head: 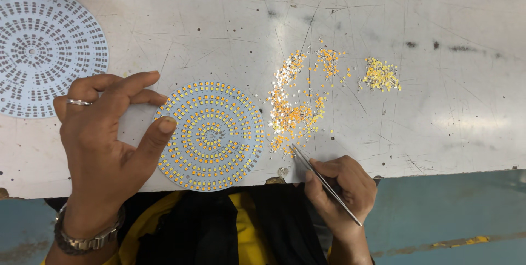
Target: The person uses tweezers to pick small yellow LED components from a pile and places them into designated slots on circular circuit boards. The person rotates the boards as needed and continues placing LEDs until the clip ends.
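Grey scratched metal forms the counter (438, 106) in the head view. The left hand (104, 139) is spread wide, its thumb tip resting on the left edge of a round board (210, 136) covered with rings of yellow and white chips. The right hand (342, 188) is closed around thin metal tweezers (323, 180), whose tips touch the lower edge of a loose chip pile (293, 114). A bare round board (44, 51) lies at far left.
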Motion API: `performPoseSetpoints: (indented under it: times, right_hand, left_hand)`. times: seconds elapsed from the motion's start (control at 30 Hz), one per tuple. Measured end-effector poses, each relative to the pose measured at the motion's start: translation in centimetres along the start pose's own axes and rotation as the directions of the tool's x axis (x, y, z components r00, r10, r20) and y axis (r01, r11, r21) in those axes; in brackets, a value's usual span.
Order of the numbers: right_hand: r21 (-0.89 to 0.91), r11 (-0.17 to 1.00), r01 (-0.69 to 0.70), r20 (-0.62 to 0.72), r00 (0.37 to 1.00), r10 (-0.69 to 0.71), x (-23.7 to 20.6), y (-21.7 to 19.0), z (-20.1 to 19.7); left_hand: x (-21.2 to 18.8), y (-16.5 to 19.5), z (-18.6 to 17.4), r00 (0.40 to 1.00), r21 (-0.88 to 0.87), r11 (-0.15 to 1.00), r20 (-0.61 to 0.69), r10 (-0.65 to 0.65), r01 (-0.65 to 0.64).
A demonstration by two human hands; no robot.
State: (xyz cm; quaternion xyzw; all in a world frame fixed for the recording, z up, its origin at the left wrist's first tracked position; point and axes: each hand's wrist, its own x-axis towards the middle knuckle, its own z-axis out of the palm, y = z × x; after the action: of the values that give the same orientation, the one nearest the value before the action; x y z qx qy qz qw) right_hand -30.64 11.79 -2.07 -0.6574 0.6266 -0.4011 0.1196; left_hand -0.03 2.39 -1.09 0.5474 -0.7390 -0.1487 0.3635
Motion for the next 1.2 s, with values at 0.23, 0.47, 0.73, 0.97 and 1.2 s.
performPoseSetpoints:
  times: [0.23,0.47,0.73,0.97,1.2]
  right_hand:
    - [0.002,1.0,0.011,-0.009,1.0,-0.011,-0.1,-0.1,0.3]
    - [0.027,1.0,0.0,-0.031,1.0,0.001,-0.2,0.1,0.3]
    - [0.018,0.999,0.048,-0.027,0.999,-0.047,-0.2,0.1,0.4]
    - [0.165,0.969,0.184,0.088,0.976,-0.2,-1.6,-1.4,1.9]
    - [0.072,0.972,0.223,0.134,0.964,-0.23,-1.5,-1.7,2.3]
  left_hand:
    - [-0.1,-0.3,0.1,1.0,0.009,1.0,-0.004,0.013,-0.013]
    - [-0.1,-0.2,0.1,1.0,0.001,1.0,0.003,0.004,-0.004]
    - [0.2,0.0,0.0,1.0,-0.029,1.0,0.002,0.005,-0.005]
    - [0.1,-0.6,0.5,1.0,-0.019,1.0,-0.005,0.022,-0.022]
    - [0.0,-0.7,0.5,1.0,-0.04,0.999,-0.001,0.026,-0.026]
